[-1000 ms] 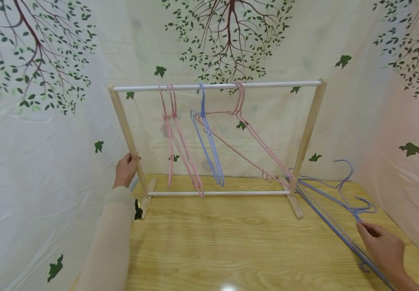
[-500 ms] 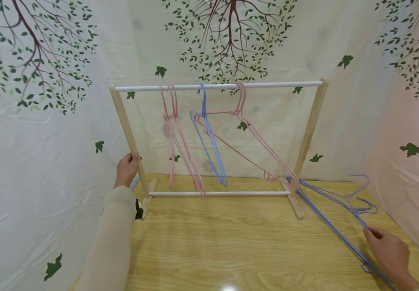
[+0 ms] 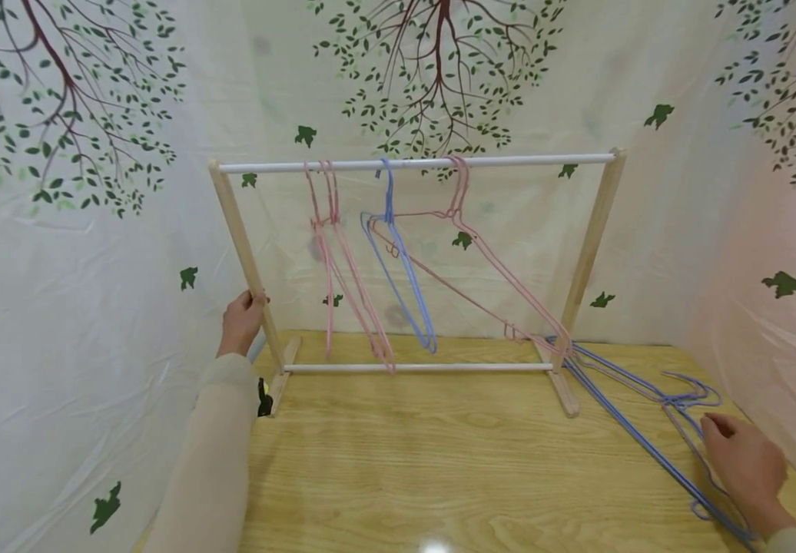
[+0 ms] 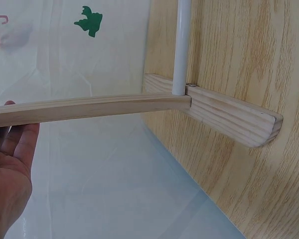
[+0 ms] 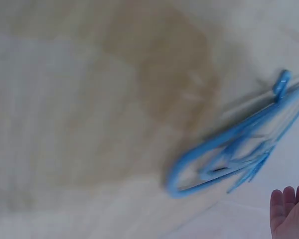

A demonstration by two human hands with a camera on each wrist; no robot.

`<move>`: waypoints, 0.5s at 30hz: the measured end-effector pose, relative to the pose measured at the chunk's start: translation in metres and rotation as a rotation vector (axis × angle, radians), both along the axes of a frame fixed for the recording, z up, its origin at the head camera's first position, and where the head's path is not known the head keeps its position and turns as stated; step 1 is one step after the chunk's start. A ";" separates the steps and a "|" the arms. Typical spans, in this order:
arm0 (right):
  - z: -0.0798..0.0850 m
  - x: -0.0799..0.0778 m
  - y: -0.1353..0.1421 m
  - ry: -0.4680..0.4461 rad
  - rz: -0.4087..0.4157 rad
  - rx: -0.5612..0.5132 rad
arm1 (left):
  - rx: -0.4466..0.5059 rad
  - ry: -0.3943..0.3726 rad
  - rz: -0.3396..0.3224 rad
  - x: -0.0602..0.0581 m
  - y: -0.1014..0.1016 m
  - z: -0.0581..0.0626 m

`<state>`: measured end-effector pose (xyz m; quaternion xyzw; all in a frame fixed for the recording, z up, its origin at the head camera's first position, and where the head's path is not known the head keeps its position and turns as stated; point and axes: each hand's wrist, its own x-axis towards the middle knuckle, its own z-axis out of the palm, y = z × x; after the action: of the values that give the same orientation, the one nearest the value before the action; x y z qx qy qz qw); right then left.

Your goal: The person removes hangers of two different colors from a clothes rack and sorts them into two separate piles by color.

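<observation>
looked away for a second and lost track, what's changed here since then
Of the loose hangers at the right, one that stuck up has dropped down and rightward. The right hand shifted slightly right; its hold is unclear. The left hand kept gripping the wooden post; the hung hangers stayed up.
</observation>
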<state>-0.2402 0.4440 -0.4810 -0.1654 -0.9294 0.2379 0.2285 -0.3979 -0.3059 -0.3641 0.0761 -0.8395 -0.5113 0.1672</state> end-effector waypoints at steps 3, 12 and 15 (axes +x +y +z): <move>0.008 -0.005 -0.008 0.056 -0.007 -0.012 | 0.002 -0.002 -0.001 -0.001 0.000 0.000; 0.050 -0.026 -0.045 0.158 -0.038 -0.179 | 0.030 -0.013 -0.013 0.003 0.002 0.002; 0.065 -0.034 -0.061 0.192 -0.031 -0.258 | 0.028 -0.014 -0.022 0.005 0.001 0.004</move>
<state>-0.2744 0.3829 -0.4157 -0.1842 -0.8625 0.3663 0.2966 -0.3929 -0.3047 -0.3601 0.0728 -0.8343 -0.5241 0.1547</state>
